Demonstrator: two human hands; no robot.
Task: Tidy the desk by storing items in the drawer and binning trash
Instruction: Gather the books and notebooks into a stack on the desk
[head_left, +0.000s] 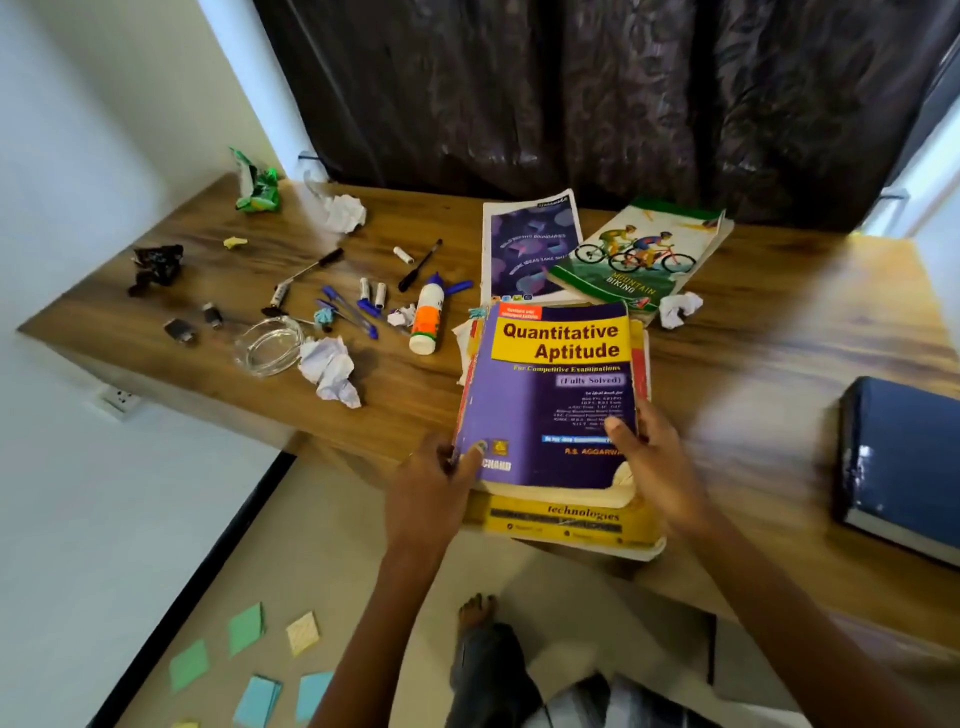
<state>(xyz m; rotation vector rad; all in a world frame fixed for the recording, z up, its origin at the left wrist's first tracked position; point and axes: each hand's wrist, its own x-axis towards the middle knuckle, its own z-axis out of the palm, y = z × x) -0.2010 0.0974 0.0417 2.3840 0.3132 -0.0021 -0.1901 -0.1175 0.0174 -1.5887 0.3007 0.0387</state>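
Both hands, left hand (436, 480) and right hand (652, 457), are grasping the purple book (550, 395) by its near corners, stacking it on the yellow book (566, 522) overhanging the bench (779, 364) edge, likely to carry both together.

"Quantitative Aptitude", "For Competitive Examinations", "(Fully Solved)" and "R.S. AGGARWA" are printed on the purple book (550, 395). "technologies" is shown on the yellow book (566, 519) beneath it. "MOUNTAIN BIKING" is marked on the green book (641, 254). The notebook (530, 244) lettering is blurred, possibly "BOUNDARIES".
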